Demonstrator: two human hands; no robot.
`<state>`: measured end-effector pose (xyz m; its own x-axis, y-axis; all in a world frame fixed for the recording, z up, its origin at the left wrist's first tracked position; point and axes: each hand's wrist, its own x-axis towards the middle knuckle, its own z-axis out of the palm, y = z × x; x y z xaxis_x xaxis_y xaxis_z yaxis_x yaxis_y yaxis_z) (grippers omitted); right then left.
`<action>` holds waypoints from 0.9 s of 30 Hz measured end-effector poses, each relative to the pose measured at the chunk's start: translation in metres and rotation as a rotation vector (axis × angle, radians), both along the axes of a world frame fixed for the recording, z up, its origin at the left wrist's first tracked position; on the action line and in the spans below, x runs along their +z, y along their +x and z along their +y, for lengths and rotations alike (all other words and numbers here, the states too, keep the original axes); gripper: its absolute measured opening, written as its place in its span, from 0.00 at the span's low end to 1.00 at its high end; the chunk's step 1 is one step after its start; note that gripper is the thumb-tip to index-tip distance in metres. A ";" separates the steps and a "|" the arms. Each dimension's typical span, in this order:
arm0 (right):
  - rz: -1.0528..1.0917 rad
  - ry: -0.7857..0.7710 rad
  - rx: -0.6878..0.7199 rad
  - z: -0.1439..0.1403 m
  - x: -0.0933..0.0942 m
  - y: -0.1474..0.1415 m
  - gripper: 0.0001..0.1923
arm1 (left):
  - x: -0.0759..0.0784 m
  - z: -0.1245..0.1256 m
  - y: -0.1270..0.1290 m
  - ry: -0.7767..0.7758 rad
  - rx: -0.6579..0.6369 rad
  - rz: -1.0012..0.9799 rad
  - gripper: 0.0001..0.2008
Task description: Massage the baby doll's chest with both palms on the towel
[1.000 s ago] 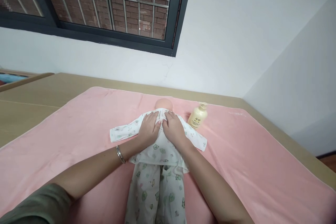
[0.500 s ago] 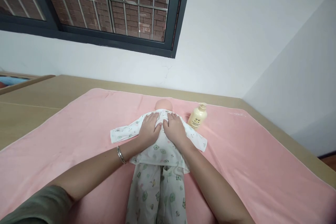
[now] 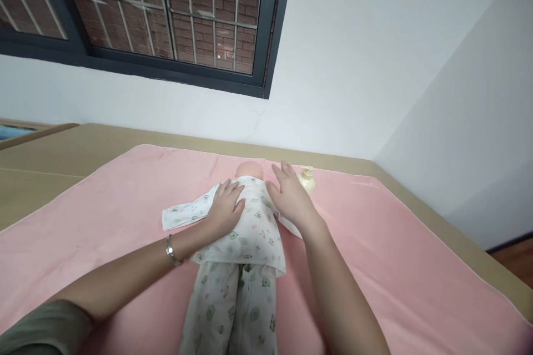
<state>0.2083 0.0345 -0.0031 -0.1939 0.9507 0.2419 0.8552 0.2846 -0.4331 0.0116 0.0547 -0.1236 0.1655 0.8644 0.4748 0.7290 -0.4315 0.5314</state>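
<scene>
Doll (image 3: 244,216) lies on pink towel (image 3: 104,205) mid-frame, head at 12 o'clock, legs toward 6. Printed shirt and trousers on, shirt spread flat over torso; dressing looks mostly done, collar area perhaps unfinished. Left hand (image 3: 222,209) flat on shirt at doll's 9 o'clock side, fingers open, gripping nothing. Right hand (image 3: 291,194) lifted at 2 o'clock, fingers spread, empty. Lotion bottle (image 3: 307,177) behind right hand, mostly hidden. Doll's face unseen; feet cut off at bottom edge. Bench (image 3: 45,161) beneath towel.
</scene>
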 end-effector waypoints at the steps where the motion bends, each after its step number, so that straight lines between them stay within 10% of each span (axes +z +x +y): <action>1: 0.018 0.026 -0.051 0.001 0.006 0.010 0.32 | 0.006 -0.007 0.003 -0.017 -0.023 -0.032 0.24; 5: 0.041 0.108 -0.248 0.016 0.015 0.048 0.31 | 0.036 -0.031 0.029 -0.201 -0.247 -0.385 0.22; 11: -0.021 0.071 -0.276 0.032 0.005 0.063 0.27 | 0.090 0.002 0.092 -1.108 -0.544 -1.340 0.33; 19: -0.261 0.149 -0.366 0.040 -0.011 0.047 0.22 | 0.109 0.059 0.128 -1.117 -0.408 -1.737 0.38; 27: -0.248 0.095 -0.567 0.043 0.000 0.027 0.18 | 0.115 0.018 0.085 -1.076 -0.511 -1.755 0.34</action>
